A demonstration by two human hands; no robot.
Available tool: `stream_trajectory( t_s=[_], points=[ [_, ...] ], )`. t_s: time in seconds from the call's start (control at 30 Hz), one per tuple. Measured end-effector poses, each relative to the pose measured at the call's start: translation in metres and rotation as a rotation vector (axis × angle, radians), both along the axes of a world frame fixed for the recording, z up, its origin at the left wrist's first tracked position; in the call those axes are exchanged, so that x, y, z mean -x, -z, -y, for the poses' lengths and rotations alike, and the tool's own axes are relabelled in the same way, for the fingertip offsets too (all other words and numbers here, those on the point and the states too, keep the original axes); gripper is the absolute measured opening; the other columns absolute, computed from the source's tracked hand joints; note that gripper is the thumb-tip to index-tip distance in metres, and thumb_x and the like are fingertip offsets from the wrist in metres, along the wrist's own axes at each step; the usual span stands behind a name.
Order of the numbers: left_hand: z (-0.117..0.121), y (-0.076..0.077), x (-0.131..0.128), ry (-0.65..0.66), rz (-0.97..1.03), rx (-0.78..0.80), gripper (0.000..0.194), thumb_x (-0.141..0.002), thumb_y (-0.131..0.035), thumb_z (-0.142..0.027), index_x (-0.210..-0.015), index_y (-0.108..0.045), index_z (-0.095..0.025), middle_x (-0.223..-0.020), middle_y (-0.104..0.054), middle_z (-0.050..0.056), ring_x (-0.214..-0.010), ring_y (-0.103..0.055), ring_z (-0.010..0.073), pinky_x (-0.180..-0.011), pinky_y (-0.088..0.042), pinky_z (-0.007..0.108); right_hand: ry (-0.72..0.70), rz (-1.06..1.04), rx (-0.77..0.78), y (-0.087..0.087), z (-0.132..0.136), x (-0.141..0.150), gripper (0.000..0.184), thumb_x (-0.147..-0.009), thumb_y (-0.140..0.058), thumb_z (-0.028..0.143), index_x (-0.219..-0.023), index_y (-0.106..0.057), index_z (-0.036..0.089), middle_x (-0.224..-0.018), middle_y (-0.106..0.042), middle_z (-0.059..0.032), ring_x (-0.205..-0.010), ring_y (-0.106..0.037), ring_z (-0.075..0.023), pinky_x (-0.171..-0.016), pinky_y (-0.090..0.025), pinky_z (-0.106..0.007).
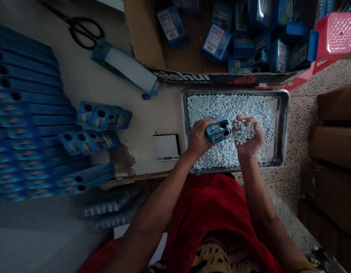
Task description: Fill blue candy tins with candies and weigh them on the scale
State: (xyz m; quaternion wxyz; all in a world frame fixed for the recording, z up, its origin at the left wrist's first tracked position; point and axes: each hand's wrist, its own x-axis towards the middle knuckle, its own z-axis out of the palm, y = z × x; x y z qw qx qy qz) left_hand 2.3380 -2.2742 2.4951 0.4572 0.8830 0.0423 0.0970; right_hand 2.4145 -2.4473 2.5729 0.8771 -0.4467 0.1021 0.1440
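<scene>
A: Left hand (199,137) state?
B: Fingers closed around a pair of blue boxes (217,135), side by side. Round holes in their ends face the right hand.

A: Right hand (251,146)?
B: Palm up, fingers part curled, cupped around a handful of pellets (243,133), white to pale blue. It sits just beside the box openings; can't tell if it touches them.

A: Under the fingers?
B: Metal tray (285,131), both hands above it. Loose pellets (229,104) cover most of its bottom; some bare metal to the right of the right fingers.

A: Left of the left fingers?
B: Flat white scale (165,146) on the worktop (164,113), near the tray. Farther left, small groups of blue cartons (107,117) with round holes, then a big stack of blue cartons (18,155). Black-handled scissors (85,32) lie farther out, up-left.

A: Beyond the fingers?
B: Cardboard box (148,38) past the tray's far edge, blue packs (216,41) jumbled inside.

A: Right side?
B: Brown boxes (334,142) stacked, well apart from the right fingers.
</scene>
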Motion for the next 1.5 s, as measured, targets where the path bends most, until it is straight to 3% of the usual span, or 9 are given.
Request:
stream_trajectory(
  t_s=[0.2, 0.5, 0.67, 0.9, 1.0, 1.07, 1.17, 1.3, 1.5],
  points=[
    [0.005, -0.018, 0.000, -0.009, -0.383, 0.219, 0.076, -0.063, -0.102, -0.030, -0.129, -0.062, -0.027, -0.109, -0.082, 0.000, -0.100, -0.080, 0.0263, -0.085, -0.063, 0.035, -0.075, 0.120, 0.069, 0.001, -0.006, -0.009, 0.043, -0.096, -0.068, 0.067, -0.081, -0.065, 0.026, -0.108, -0.077, -0.0037, -0.089, -0.074, -0.0220, -0.073, -0.059, -0.038],
    [-0.002, -0.042, -0.007, 0.165, -0.458, 0.144, 0.068, -0.067, -0.097, -0.030, -0.127, -0.065, -0.025, -0.111, -0.081, -0.001, -0.103, -0.078, 0.0271, -0.086, -0.059, 0.034, -0.128, 0.231, 0.099, 0.006, -0.013, -0.028, 0.051, -0.088, -0.070, 0.078, -0.081, -0.062, 0.028, -0.094, -0.064, -0.0056, -0.083, -0.061, -0.0227, -0.079, -0.056, -0.042],
    [-0.007, -0.040, -0.004, 0.121, -0.313, -0.064, 0.067, -0.065, -0.094, -0.020, -0.127, -0.068, -0.024, -0.124, -0.080, 0.007, -0.117, -0.076, 0.0342, -0.101, -0.061, 0.044, -0.178, 0.313, 0.122, 0.003, -0.014, -0.021, 0.055, -0.092, -0.064, 0.082, -0.079, -0.060, 0.028, -0.082, -0.057, -0.0031, -0.079, -0.058, -0.0226, -0.082, -0.054, -0.043],
    [0.001, -0.028, 0.000, -0.020, -0.127, -0.084, 0.063, -0.079, -0.093, -0.030, -0.134, -0.063, -0.026, -0.134, -0.079, 0.008, -0.126, -0.076, 0.0314, -0.111, -0.060, 0.044, -0.244, 0.340, 0.174, -0.009, -0.013, -0.003, 0.053, -0.092, -0.064, 0.078, -0.075, -0.069, 0.028, -0.077, -0.064, -0.0042, -0.079, -0.063, -0.0247, -0.084, -0.055, -0.044],
    [0.002, -0.018, 0.000, -0.076, -0.102, -0.045, 0.064, -0.078, -0.095, -0.033, -0.134, -0.063, -0.028, -0.141, -0.075, 0.009, -0.135, -0.072, 0.0320, -0.117, -0.058, 0.046, -0.335, 0.349, 0.261, -0.016, -0.006, 0.007, 0.055, -0.094, -0.060, 0.079, -0.075, -0.075, 0.031, -0.091, -0.077, -0.0066, -0.101, -0.073, -0.0307, -0.106, -0.057, -0.053],
    [-0.001, -0.010, 0.001, -0.137, -0.095, 0.006, 0.069, -0.073, -0.100, -0.036, -0.131, -0.063, -0.028, -0.142, -0.073, 0.009, -0.137, -0.070, 0.0333, -0.118, -0.058, 0.048, -0.393, 0.385, 0.322, -0.017, 0.008, 0.012, 0.060, -0.098, -0.052, 0.082, -0.078, -0.080, 0.033, -0.107, -0.082, -0.0052, -0.128, -0.072, -0.0339, -0.124, -0.048, -0.060],
    [-0.006, -0.001, 0.008, -0.174, -0.169, 0.142, 0.080, -0.066, -0.104, -0.044, -0.131, -0.061, -0.026, -0.128, -0.077, 0.007, -0.119, -0.077, 0.0309, -0.104, -0.065, 0.045, -0.375, 0.388, 0.481, -0.001, 0.044, 0.017, 0.053, -0.105, -0.049, 0.074, -0.101, -0.085, 0.035, -0.143, -0.078, -0.0011, -0.151, -0.061, -0.0332, -0.134, -0.037, -0.066],
    [-0.011, 0.003, 0.021, -0.078, -0.245, 0.319, 0.087, -0.066, -0.102, -0.063, -0.132, -0.061, -0.025, -0.114, -0.080, 0.004, -0.101, -0.079, 0.0271, -0.092, -0.067, 0.043, -0.360, 0.513, 1.061, 0.049, 0.085, 0.040, 0.035, -0.100, -0.069, 0.049, -0.126, -0.080, 0.029, -0.159, -0.066, -0.0115, -0.152, -0.058, -0.0370, -0.128, -0.043, -0.069],
    [-0.028, -0.007, 0.030, -0.118, -0.160, 0.167, 0.074, -0.075, -0.094, -0.066, -0.132, -0.064, -0.029, -0.134, -0.075, 0.007, -0.127, -0.075, 0.0330, -0.112, -0.062, 0.048, -0.754, 0.847, 1.418, 0.107, 0.059, 0.073, 0.072, -0.095, -0.075, 0.060, -0.156, -0.062, 0.025, -0.180, -0.041, -0.0194, -0.172, -0.028, -0.0448, -0.135, -0.032, -0.071]
  ],
)
